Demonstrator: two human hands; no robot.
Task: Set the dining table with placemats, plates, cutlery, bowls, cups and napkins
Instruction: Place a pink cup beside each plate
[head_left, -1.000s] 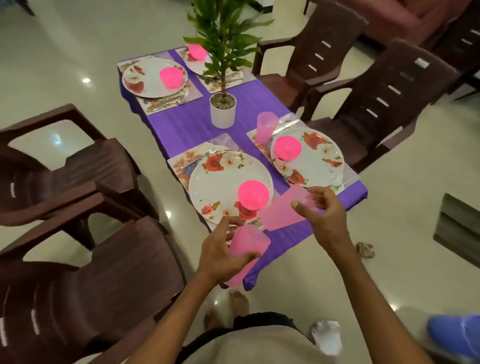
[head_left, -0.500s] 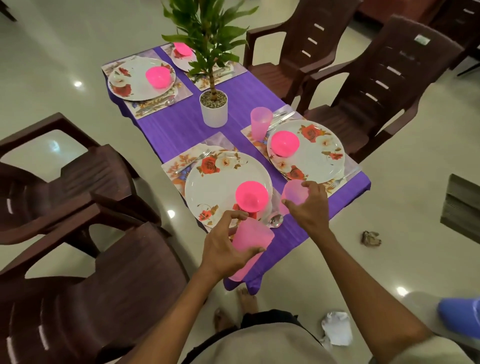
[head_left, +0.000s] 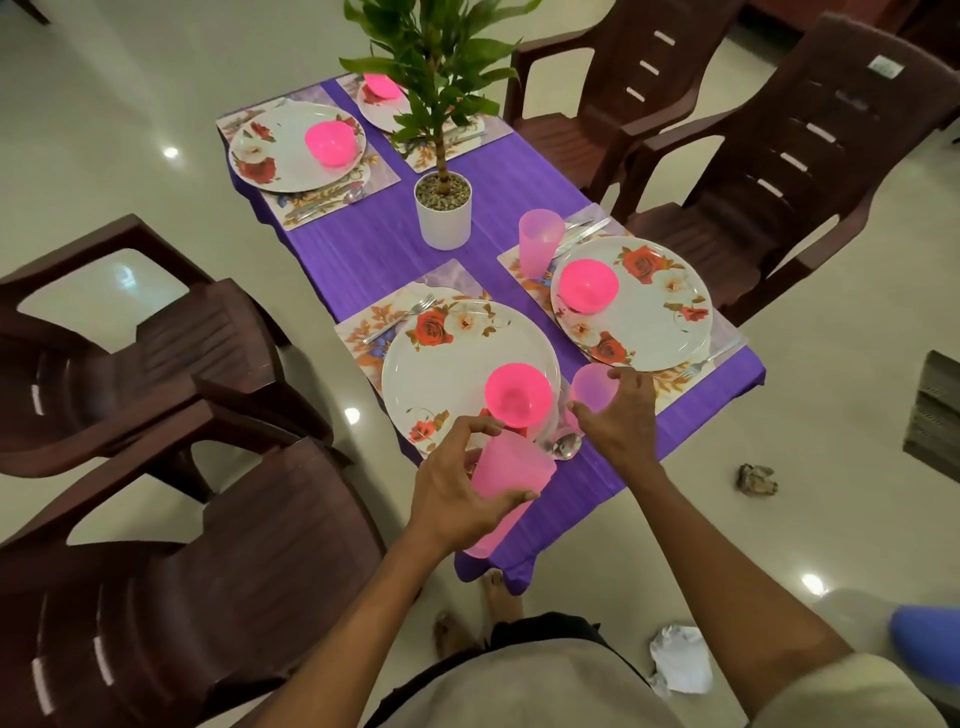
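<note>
At the near end of the worktop (head_left: 374, 249), the right hand (head_left: 621, 415) curls its grip round a pale cup (head_left: 592, 387) standing just at 3 o'clock of the near plate (head_left: 452, 364), thumb on the near side, fingers over the far rim. The left hand (head_left: 447, 493), at 6 o'clock of that plate, grips a pink cup (head_left: 511, 473) tilted above the edge, its mouth at 12 o'clock of the palm. A spoon (head_left: 565, 446) lies between both hands.
</note>
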